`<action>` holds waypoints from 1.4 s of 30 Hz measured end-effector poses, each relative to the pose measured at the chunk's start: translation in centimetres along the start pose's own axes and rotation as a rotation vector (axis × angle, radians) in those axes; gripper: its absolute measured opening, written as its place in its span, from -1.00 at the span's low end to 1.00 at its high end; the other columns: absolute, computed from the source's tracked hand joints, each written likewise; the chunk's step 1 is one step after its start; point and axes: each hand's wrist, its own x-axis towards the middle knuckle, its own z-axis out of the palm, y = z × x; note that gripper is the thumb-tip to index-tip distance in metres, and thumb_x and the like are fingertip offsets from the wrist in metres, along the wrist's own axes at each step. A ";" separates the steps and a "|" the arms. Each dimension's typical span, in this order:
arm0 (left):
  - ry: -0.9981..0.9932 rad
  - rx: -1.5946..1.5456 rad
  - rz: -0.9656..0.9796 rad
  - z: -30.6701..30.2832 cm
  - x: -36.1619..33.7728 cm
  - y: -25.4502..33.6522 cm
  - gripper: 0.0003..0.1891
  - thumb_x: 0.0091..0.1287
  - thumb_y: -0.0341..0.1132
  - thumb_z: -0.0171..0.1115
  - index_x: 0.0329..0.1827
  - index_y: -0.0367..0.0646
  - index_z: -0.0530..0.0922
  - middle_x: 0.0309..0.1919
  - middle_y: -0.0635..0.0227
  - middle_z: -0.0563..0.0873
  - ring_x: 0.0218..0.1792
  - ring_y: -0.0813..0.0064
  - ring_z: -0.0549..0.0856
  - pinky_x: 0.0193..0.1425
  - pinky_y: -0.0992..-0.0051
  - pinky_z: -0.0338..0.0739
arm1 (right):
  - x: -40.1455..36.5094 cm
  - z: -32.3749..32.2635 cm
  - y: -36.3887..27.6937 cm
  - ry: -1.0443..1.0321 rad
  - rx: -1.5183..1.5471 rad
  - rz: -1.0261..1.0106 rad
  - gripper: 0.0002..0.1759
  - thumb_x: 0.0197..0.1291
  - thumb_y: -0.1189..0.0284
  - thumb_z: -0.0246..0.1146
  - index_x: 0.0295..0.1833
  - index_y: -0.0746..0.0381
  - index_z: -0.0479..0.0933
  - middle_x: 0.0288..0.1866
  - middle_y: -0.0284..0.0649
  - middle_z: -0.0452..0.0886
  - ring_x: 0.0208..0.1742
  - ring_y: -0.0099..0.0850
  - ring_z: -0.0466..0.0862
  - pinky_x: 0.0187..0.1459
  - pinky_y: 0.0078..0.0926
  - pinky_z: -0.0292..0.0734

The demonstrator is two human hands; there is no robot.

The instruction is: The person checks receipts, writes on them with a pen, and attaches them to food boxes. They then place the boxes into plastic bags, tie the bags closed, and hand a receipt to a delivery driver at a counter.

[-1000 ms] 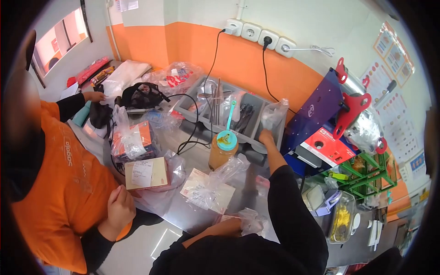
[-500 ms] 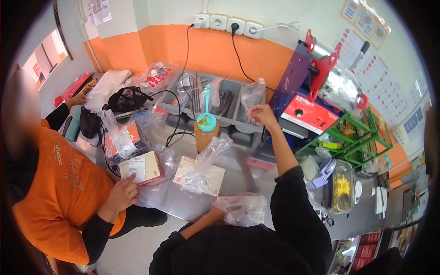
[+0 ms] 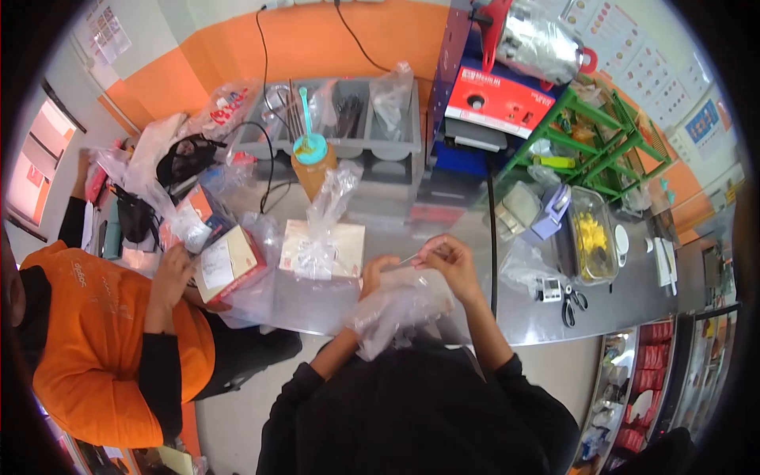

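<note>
Close to my body at the table's front edge is a clear plastic bag [image 3: 400, 313] with a box-like shape inside. My left hand [image 3: 374, 279] is closed on the bag's left side. Above the bag, my right hand [image 3: 446, 260] pinches a thin pale strip [image 3: 408, 259] that reaches toward my left hand; its exact kind is too small to make out. Left of my hands stands a white box [image 3: 348, 247] inside a knotted clear bag [image 3: 324, 229]. Behind it is a brown container with a turquoise lid [image 3: 309, 147].
A co-worker in an orange shirt [image 3: 103, 340] touches a labelled box [image 3: 226, 265] at the left. A grey divided bin [image 3: 404, 145] stands at the back. On the right are a red-and-blue machine [image 3: 499, 103], a tape dispenser [image 3: 552, 212], scissors [image 3: 571, 305] and a tub [image 3: 606, 273].
My right hand has come back from the grey bin to the bag, now pinching a thin strip. My left hand and the bag have moved up slightly. The co-worker's hand has shifted up the box.
</note>
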 end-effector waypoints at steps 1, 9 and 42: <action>0.015 0.033 -0.006 0.1 -0.3 0.3 -0.67 0.21 -0.27 0.26 -0.02 -0.25 0.56 -0.19 0.15 0.65 -0.11 0.22 0.61 0.07 0.28 0.47 | -1.6 -0.4 1.7 0.019 -0.040 -0.020 -0.93 0.24 0.65 0.23 -0.17 0.38 0.52 -0.19 -0.23 0.61 -0.15 -0.45 0.68 -0.09 -0.50 0.62; -0.803 0.065 -0.057 -2.2 0.5 -1.5 -0.69 0.33 -0.32 0.10 0.10 -0.19 0.55 -0.04 0.22 0.63 0.04 0.33 0.57 0.11 0.37 0.48 | -6.3 -1.7 3.9 0.079 -0.188 0.028 -0.93 0.22 0.62 0.23 -0.19 0.34 0.56 -0.29 -0.22 0.63 -0.31 -0.56 0.63 -0.30 -0.64 0.52; -0.959 0.573 -0.055 -1.3 7.7 4.0 -0.60 -0.09 -0.18 0.41 -0.36 -0.40 0.64 -0.36 -0.18 0.68 -0.26 -0.11 0.69 -0.12 0.15 0.59 | -7.1 1.3 2.3 -0.017 -0.607 0.047 -0.84 0.20 0.42 0.35 -0.22 0.32 0.65 -0.39 -0.22 0.69 -0.47 -0.47 0.65 -0.37 -0.49 0.57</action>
